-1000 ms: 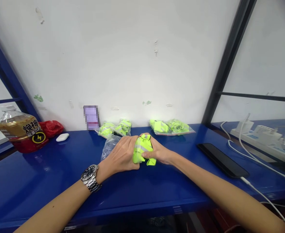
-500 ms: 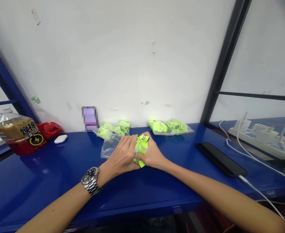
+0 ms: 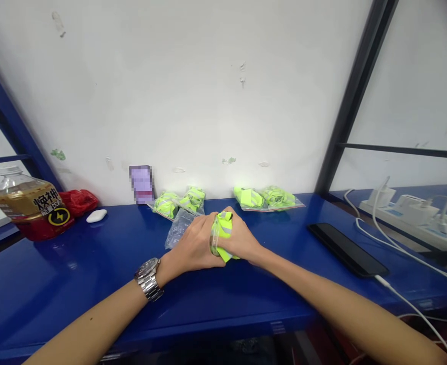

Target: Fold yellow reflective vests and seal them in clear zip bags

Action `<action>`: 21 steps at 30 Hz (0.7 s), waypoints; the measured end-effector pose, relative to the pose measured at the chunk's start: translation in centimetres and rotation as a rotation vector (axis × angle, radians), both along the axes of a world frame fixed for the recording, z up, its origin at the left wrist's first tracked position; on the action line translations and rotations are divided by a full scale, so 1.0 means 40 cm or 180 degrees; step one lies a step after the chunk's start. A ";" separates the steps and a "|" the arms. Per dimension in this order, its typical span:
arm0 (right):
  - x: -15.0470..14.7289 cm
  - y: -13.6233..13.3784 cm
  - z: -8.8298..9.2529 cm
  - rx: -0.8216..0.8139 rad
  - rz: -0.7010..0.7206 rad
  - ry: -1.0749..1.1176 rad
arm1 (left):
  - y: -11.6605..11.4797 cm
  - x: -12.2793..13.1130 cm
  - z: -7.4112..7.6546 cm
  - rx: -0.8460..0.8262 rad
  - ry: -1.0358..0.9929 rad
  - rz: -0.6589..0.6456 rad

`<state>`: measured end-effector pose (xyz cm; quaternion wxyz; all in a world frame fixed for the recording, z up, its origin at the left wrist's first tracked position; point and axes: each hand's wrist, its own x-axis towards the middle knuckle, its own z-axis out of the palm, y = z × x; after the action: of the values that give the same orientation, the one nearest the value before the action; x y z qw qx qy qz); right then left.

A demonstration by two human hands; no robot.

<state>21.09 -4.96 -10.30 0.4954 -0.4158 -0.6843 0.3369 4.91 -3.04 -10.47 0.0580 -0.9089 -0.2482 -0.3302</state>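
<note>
Over the middle of the blue table, a folded neon-yellow reflective vest (image 3: 225,230) with grey strips sits between my two hands. My left hand (image 3: 198,243), below a steel wristwatch, is closed around the mouth of a clear plastic bag (image 3: 178,229), whose loose body sticks out to the left. My right hand (image 3: 242,241) is closed on the vest and presses it against the bag's opening. Part of the vest lies inside the clear film; a yellow corner hangs out underneath. Most fingertips are hidden behind the bundle.
Bagged yellow bundles (image 3: 166,204) lie by the wall, with another bagged pair (image 3: 269,197) further right. On the left stand a drink bottle (image 3: 33,205), a red plastic bag (image 3: 79,202) and a white case (image 3: 96,216). A black phone (image 3: 347,249) on a cable and a power strip (image 3: 417,213) are on the right.
My left hand has shifted slightly right, drawing the bag over the vest's left side. The bag's loose body is more crumpled, and more yellow fabric shows below my right hand.
</note>
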 end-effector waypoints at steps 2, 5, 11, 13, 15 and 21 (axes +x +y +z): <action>0.023 0.003 0.013 -0.0406 0.0692 0.0263 | 0.011 -0.011 0.006 -0.0200 0.0016 -0.0034; 0.057 0.004 0.032 -0.0694 0.1418 0.0040 | 0.016 -0.025 0.022 -0.0521 0.0118 -0.0055; 0.074 0.028 0.012 0.0172 0.0826 -0.0794 | 0.002 -0.033 0.046 -0.0820 0.0271 -0.0093; 0.067 0.035 -0.003 0.0377 0.0654 -0.0794 | 0.001 -0.040 0.044 -0.0789 0.0360 -0.0101; 0.057 0.036 -0.014 0.0436 0.0561 -0.0737 | 0.003 -0.051 0.039 -0.0679 0.0481 -0.0034; 0.022 0.015 -0.018 0.0640 0.0202 -0.0715 | 0.002 -0.064 0.029 -0.0587 0.0614 0.0035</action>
<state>21.98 -4.36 -11.02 0.4440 -0.3774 -0.7784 0.2335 2.37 -2.97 -9.31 -0.0003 -0.9365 -0.2757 -0.2166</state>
